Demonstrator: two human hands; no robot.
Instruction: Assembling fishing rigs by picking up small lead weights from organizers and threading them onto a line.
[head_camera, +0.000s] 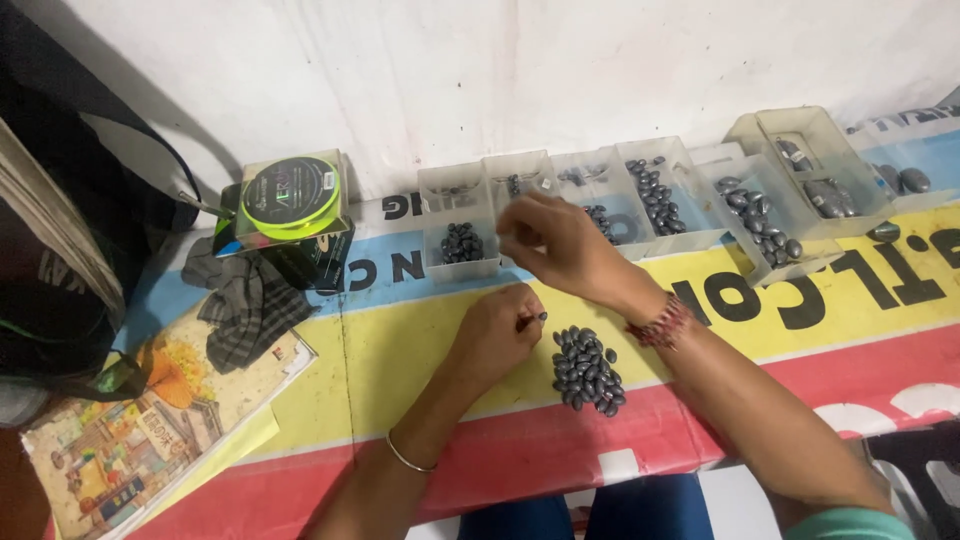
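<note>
A heap of small dark oval sinkers (588, 368) lies on the yellow and red printed mat (400, 350). Just left of the heap, my left hand (497, 330) is closed, pinching one small dark sinker (541, 316) at its fingertips. My right hand (555, 243) is raised above the mat near the small clear boxes (459, 232); its fingers are pinched together, and I cannot tell whether they hold anything. A red bead bracelet sits on my right wrist and a thin metal bangle on my left forearm.
A row of clear plastic boxes (770, 215) with dark sinkers of several sizes runs along the white wall. At the left are a spool of bright green line (292, 195) in a clear case, a grey checked cloth (250, 310), an illustrated book (150, 430) and a dark bag (60, 250).
</note>
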